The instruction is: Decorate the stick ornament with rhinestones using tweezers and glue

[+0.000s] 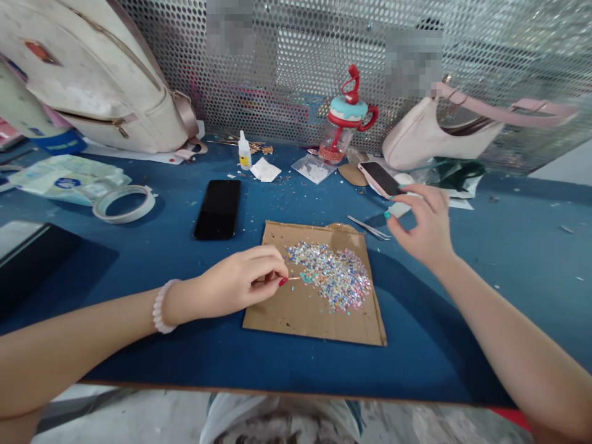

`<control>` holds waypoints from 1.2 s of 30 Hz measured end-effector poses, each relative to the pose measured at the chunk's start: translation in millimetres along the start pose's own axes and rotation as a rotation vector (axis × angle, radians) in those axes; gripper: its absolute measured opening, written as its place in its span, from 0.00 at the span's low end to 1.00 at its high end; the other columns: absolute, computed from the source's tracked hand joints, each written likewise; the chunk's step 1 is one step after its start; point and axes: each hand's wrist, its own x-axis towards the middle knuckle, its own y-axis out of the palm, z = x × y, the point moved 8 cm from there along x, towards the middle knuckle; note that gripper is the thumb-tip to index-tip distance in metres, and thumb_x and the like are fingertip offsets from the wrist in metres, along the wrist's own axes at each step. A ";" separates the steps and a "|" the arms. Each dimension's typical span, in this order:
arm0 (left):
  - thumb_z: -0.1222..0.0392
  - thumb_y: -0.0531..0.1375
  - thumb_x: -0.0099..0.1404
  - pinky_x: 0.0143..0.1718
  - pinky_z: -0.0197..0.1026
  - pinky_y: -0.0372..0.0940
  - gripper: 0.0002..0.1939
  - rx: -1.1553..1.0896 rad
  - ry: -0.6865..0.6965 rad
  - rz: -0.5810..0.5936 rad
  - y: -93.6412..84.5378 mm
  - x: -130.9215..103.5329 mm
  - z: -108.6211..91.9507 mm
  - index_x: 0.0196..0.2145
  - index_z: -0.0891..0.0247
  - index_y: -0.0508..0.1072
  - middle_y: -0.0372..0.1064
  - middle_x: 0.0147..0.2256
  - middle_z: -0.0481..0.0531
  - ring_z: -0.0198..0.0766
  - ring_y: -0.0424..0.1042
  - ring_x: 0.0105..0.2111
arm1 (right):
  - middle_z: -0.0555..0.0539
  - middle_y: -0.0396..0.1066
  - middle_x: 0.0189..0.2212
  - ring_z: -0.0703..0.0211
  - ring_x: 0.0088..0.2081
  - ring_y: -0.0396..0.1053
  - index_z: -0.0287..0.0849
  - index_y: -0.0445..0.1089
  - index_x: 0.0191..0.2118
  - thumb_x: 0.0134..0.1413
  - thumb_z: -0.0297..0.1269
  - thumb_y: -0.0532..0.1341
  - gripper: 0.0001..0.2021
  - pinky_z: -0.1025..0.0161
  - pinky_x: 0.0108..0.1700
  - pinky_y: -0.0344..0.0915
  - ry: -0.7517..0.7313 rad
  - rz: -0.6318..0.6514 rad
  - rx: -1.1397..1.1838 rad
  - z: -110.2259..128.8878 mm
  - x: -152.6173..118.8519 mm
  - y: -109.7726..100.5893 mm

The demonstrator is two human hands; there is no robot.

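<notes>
Blue table (152,351), littered with flecks, under everything. White backpack (111,86) at its far left. Cardboard sheet (272,320) flat near the front edge, in easy reach of both hands.

Left hand (240,280) above the sheet's left part: thumb and fingers closed together in a pinch. Right hand (423,225) over the table beyond the sheet's right side, thumb and forefinger a little parted; we see nothing held. A whitish piece (400,207) shows just behind those fingertips; whether they touch it, we cannot tell.

Glittering bits (342,277) lie in a loose spread on the sheet's right half. Tweezers (369,227) rest on the table just off its far right corner.

Thin stick (293,279) in the left-hand pinch, tip at the spread's left edge, by some teal bits (305,279). Our judgement: hold it lightly, keep it low, and work single bits from the thin edge; pressing into the thick middle could scatter them off the cardboard.
</notes>
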 end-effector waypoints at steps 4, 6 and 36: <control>0.66 0.52 0.69 0.31 0.29 0.62 0.07 0.056 0.050 0.046 4.1 -1.8 -5.2 0.40 0.62 0.68 0.66 0.39 0.50 0.29 0.67 0.34 | 0.42 0.71 0.43 0.47 0.46 0.69 0.44 0.66 0.45 0.54 0.32 0.59 0.12 0.49 0.51 0.65 -0.173 0.134 0.018 23.5 -3.4 13.0; 0.66 0.51 0.69 0.32 0.29 0.62 0.06 0.079 0.071 0.049 3.9 -2.6 -7.4 0.40 0.63 0.68 0.66 0.39 0.50 0.29 0.67 0.34 | 0.43 0.72 0.42 0.48 0.44 0.70 0.43 0.68 0.43 0.54 0.31 0.58 0.10 0.50 0.49 0.67 -0.216 0.170 0.017 30.2 -4.6 17.5; 0.62 0.48 0.73 0.30 0.35 0.66 0.10 0.483 0.315 -0.017 -1.4 0.6 -25.3 0.40 0.64 0.68 0.72 0.38 0.50 0.33 0.72 0.32 | 0.38 0.71 0.38 0.50 0.40 0.65 0.34 0.72 0.37 0.50 0.24 0.56 0.10 0.59 0.37 0.55 -0.180 0.598 0.201 148.3 175.7 206.8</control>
